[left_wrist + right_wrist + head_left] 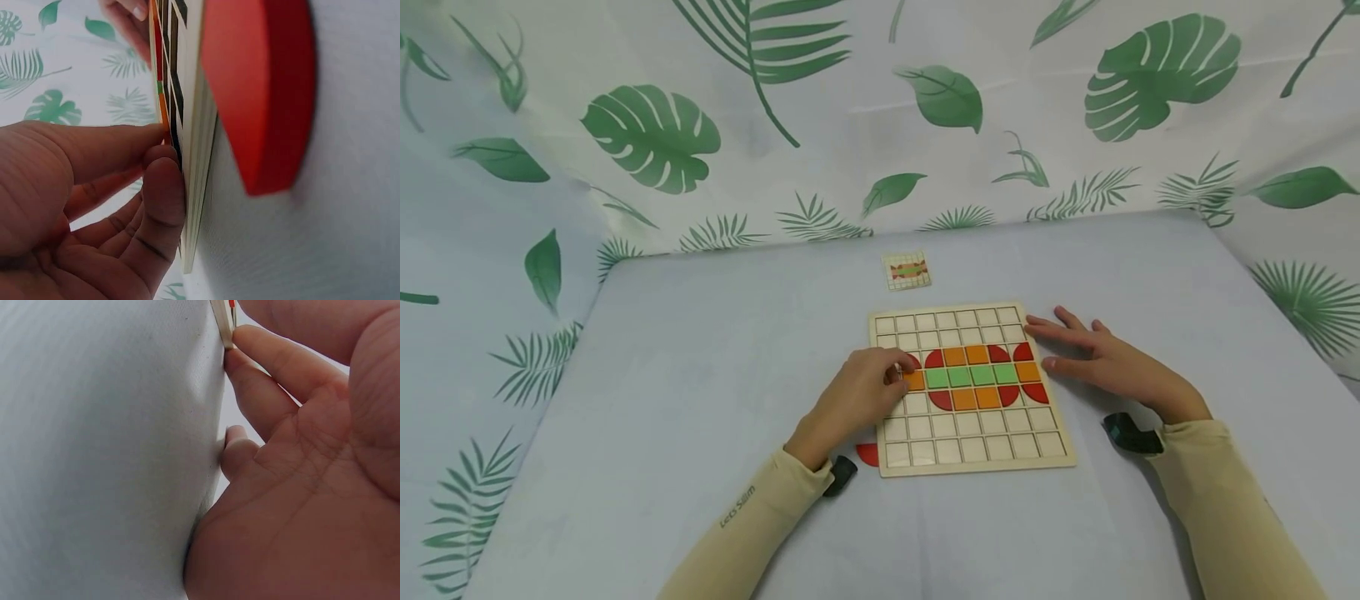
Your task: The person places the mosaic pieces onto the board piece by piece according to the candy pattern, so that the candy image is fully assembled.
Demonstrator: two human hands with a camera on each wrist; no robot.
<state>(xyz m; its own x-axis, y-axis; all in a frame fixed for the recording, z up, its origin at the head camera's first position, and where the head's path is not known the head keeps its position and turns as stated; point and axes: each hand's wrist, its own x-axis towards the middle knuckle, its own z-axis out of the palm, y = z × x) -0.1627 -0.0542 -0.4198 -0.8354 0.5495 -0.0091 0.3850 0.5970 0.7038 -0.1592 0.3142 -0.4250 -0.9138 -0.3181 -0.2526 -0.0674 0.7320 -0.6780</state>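
Note:
A wooden grid board (973, 451) lies on the table with coloured tiles across its middle rows. My left hand (859, 390) is at the board's left side, thumb and index finger pinching an orange square tile (915, 382) in the leftmost column. Just above that tile, a red curved tile (913, 362) is partly covered by the fingers. Green squares (960, 377) run along the central row, with orange squares (977, 355) and red curved tiles (1024, 351) around them. Fingertips of my right hand (1108, 364) rest at the board's right edge, fingers extended.
A loose red curved tile (868, 454) lies against the board's lower left edge, close to the left wrist. Beyond the board is a small card (908, 271) printed with a coloured grid pattern. Leaf-print cloth (820, 158) hangs behind the white-covered table (715, 333).

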